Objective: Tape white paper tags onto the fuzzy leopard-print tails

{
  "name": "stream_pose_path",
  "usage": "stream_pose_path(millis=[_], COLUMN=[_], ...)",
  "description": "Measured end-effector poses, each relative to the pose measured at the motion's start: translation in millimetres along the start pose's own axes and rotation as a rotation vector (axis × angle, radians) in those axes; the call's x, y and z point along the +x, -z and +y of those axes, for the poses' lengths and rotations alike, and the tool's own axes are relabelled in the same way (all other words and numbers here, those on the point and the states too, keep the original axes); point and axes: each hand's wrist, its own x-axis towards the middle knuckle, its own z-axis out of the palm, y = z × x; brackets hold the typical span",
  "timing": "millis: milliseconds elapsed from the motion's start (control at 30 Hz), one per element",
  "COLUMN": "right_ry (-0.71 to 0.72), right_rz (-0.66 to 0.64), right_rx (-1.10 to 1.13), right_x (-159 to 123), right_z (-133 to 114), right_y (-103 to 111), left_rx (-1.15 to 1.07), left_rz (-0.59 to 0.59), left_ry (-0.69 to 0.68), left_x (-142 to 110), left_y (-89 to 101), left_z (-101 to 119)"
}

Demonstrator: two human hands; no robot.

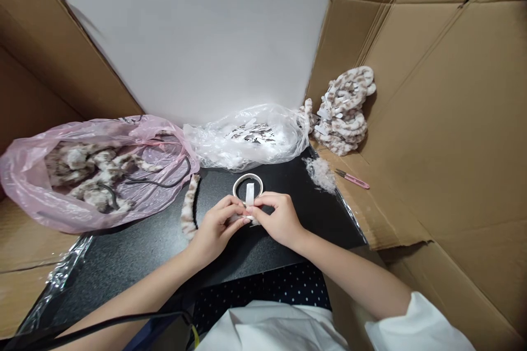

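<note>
My left hand point(224, 220) and my right hand point(279, 216) meet at the middle of the black table, both with fingers pinched. Between their fingertips stands a short white strip point(250, 194), upright. Right behind it is a roll of tape point(236, 182), a thin pale ring lying on the table. Something small and white shows under the fingertips, mostly hidden, so I cannot make out what it is. Left of my left hand lies a furry strip point(190, 204), white with brown spots.
A pink plastic bag point(31, 156) with spotted furry pieces and dark wires lies at left. Behind is a clear bag point(201, 145) of white and dark scraps. At right are stacked furry bands point(348, 109), loose white fluff point(321, 174) and pink-handled snips point(354, 179). Cardboard walls point(444, 109) stand around.
</note>
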Motion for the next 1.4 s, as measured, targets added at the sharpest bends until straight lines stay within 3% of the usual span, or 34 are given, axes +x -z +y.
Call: stream_pose_path(millis=[200,433,733,933,1233,1400], right_ry=[0.089,0.267,0.238,0.314,0.485,0.547], right_rz=[0.023,0.117,0.079,0.111,0.081,0.019], right_rx=[-0.056,-0.127,-0.143,-0.185,-0.304,-0.401], right_x=[-2.8,-3.3,1.1,4.8,2.8,0.2], right_z=[4.3,5.9,15.2,32.4,42.9,43.3], right_y=[-0.3,-2.1,-5.5,-6.8,-6.5,-3.7], left_rx=[-0.116,-0.428,-0.443,-0.487,-0.899,-0.869], left_rz=[-0.072,0.077,0.176,0.195,0.09,0.019], left_ry=[0.107,0.298,0.372,0.414,0.576,0.578], left_x=[0.7,0.8,9.9,19.3,18.5,17.1], left_y=[0.1,-5.6,-6.5,-13.1,-7.5,-1.5], left_z=[4.2,9.6,2.1,-11.7,-18.2,-20.7])
